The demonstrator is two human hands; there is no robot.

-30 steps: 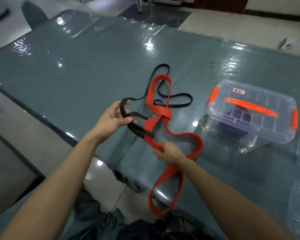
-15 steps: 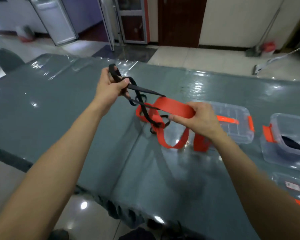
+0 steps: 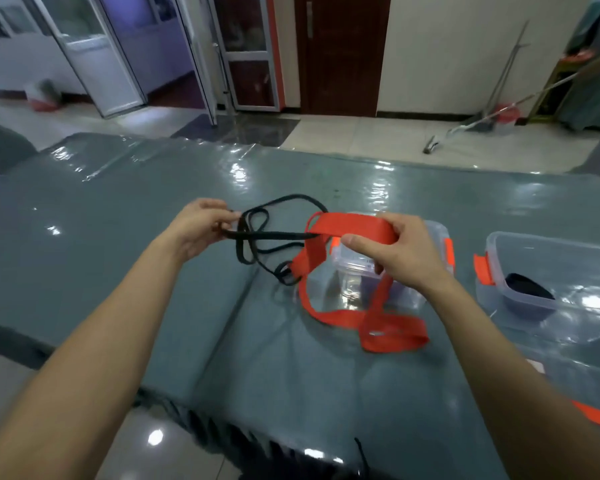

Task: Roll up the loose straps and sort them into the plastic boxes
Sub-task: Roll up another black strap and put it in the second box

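Over a glossy grey table (image 3: 125, 258), tiled floor (image 3: 354, 140), brown door (image 3: 343, 53) behind

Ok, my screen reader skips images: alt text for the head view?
Two bare hands hold tangled straps above a grey table: left hand pinches a black strap, right hand grips a red strap. Clear plastic boxes sit behind.

No text, label, brand or number can be read anywhere in this view; the clear plastic boxes (image 3: 548, 258) show no legible marking
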